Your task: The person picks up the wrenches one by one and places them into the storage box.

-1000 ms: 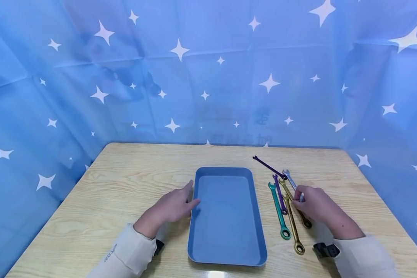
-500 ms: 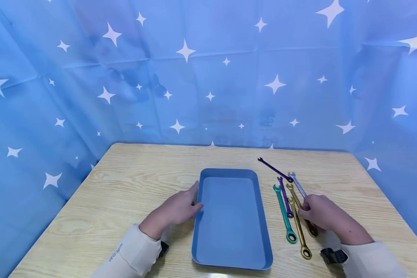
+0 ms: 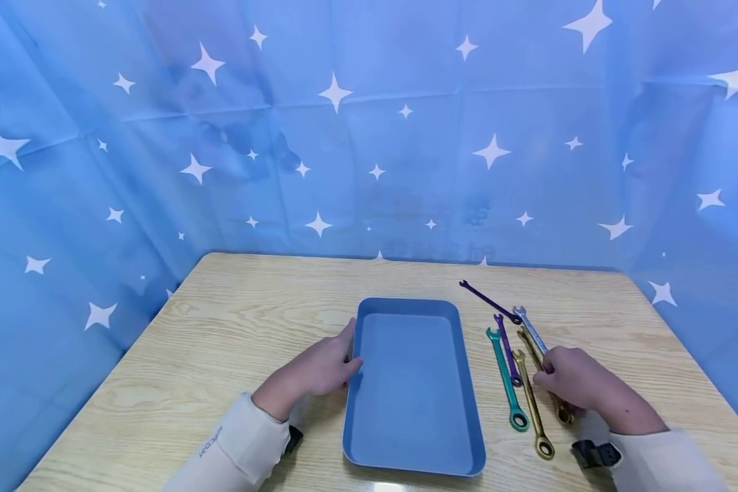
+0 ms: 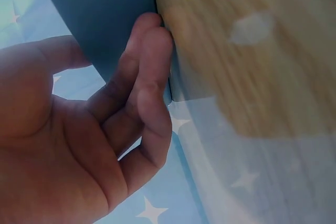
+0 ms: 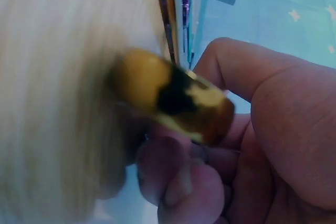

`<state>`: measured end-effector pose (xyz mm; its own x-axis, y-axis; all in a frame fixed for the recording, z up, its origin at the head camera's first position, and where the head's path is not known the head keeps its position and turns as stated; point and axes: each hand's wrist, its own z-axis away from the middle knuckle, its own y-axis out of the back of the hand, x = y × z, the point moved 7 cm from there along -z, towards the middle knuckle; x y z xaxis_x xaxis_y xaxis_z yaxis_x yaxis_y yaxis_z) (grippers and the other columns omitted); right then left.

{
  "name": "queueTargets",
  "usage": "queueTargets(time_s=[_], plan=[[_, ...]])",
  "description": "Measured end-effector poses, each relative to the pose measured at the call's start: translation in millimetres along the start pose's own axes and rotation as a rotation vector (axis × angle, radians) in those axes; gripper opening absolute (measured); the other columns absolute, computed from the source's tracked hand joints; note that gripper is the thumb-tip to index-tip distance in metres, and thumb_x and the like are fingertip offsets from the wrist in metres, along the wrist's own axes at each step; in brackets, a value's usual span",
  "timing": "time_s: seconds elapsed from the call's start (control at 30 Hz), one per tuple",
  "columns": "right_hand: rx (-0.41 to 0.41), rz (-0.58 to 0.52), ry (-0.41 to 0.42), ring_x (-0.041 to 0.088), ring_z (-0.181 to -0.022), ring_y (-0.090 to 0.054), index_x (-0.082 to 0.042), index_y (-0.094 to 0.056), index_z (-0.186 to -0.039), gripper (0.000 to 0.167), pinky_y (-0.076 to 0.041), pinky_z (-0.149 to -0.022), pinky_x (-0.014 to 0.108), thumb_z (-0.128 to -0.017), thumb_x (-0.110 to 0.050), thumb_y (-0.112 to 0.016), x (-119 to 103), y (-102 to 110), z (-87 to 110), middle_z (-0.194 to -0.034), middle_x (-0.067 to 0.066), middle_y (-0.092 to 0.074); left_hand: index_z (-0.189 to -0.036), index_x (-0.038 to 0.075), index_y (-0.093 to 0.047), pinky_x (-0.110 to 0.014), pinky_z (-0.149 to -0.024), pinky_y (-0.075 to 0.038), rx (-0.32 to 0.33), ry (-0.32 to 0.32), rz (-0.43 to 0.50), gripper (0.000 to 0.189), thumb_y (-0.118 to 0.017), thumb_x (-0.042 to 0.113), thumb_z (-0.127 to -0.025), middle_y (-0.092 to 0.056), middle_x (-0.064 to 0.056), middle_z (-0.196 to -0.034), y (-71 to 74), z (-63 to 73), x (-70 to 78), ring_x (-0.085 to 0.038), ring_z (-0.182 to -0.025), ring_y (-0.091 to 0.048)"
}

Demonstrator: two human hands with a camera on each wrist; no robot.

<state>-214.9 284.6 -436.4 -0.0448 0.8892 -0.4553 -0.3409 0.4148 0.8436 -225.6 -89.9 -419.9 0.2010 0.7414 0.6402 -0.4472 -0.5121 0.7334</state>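
Observation:
My left hand (image 3: 326,365) holds the left rim of a blue rectangular tray (image 3: 418,466). In the left wrist view, its thumb lies over the tray wall (image 4: 97,11) and the other fingers bend against the outside. At the right, my right hand (image 3: 568,376) grips a dark gold ratchet wrench (image 3: 531,348). Close up in the right wrist view, that wrench's blurred ring end (image 5: 173,98) sits among the curled fingers. A silver wrench (image 3: 531,330) runs under the same hand, which hides its near end; whether it is gripped too, I cannot tell.
Left of my right hand lie a gold wrench (image 3: 531,403), a green wrench (image 3: 506,379) and a purple wrench (image 3: 507,348). A dark purple wrench (image 3: 488,301) slants behind them. The wooden table (image 3: 264,294) backs onto a blue star-patterned curtain (image 3: 369,150).
My right hand has slid from the silver wrench's near end down to the dark gold wrench, whose ring end has shifted. The left hand stays on the tray. The head view has turned slightly left.

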Motion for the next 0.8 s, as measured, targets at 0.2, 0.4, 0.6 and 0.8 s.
queueTargets(time_s=[0.2,0.4,0.6,0.8], plan=[[0.028,0.009,0.008,0.012,-0.041,-0.038,-0.014,-0.043,-0.063,0.037,-0.038,-0.045,0.030,-0.098,-0.011,-0.051,-0.3,2.5,-1.5,-0.050,-0.003,-0.039,-0.161,0.005,0.004,-0.031,-0.046,-0.042,-0.015,0.000,0.019,0.078,-0.048,0.024,-0.106,-0.061,-0.004,-0.059,0.0,-1.9,-0.5,-0.014,-0.045,-0.048],[0.101,0.018,0.020,0.013,-0.045,-0.034,-0.014,-0.042,-0.064,0.037,-0.034,-0.046,0.029,-0.099,-0.014,-0.051,-4.8,9.9,1.5,-0.052,-0.003,-0.035,-0.161,0.007,0.004,-0.030,-0.046,-0.039,-0.043,-0.001,0.023,0.076,-0.046,0.021,-0.105,-0.064,-0.006,-0.063,1.9,-9.1,1.9,-0.014,-0.045,-0.044],[0.237,0.057,0.082,0.011,-0.047,-0.030,-0.014,-0.041,-0.065,0.037,-0.028,-0.047,0.026,-0.101,-0.018,-0.050,-22.3,19.1,3.7,-0.055,-0.004,-0.034,-0.162,0.008,0.001,-0.028,-0.046,-0.036,-0.040,0.008,-0.016,0.075,-0.046,0.020,-0.105,-0.064,-0.008,-0.063,5.1,-11.0,2.4,-0.013,-0.044,-0.041],[0.392,-0.012,0.183,0.007,-0.044,-0.023,-0.013,-0.039,-0.065,0.036,-0.025,-0.045,0.025,-0.101,-0.015,-0.048,-58.9,31.4,15.5,-0.053,-0.007,-0.029,-0.162,0.009,0.001,-0.028,-0.044,-0.033,-0.024,0.001,-0.011,0.073,-0.043,0.019,-0.105,-0.058,-0.003,-0.057,6.5,-10.5,2.6,-0.013,-0.043,-0.038]])
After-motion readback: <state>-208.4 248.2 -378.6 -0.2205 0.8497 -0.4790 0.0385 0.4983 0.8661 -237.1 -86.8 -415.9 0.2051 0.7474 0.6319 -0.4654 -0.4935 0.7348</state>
